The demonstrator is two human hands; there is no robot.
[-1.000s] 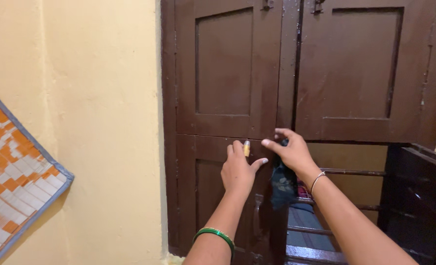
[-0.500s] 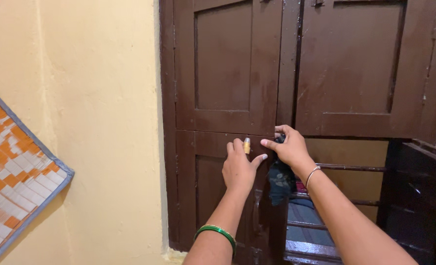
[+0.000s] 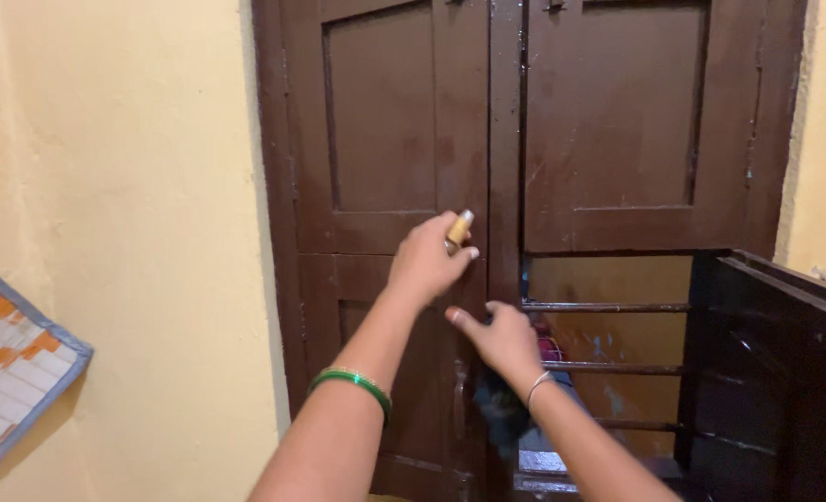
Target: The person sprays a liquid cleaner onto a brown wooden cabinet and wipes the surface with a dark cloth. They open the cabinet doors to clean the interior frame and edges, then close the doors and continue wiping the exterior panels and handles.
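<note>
A yellow plastered wall (image 3: 134, 186) frames a dark brown wooden shuttered window (image 3: 524, 139): its upper panels are shut, the lower right shutter (image 3: 775, 363) swung open over horizontal bars (image 3: 608, 307). The left hand (image 3: 427, 260) presses against the lower left shutter's top edge, fingers closed around a small tan cylindrical object (image 3: 457, 230). Just below and apart from it, the right hand (image 3: 501, 339) grips a dark cloth (image 3: 501, 418) by the centre post, seemingly mid-wipe; the next stroke calls for steady pressure.
</note>
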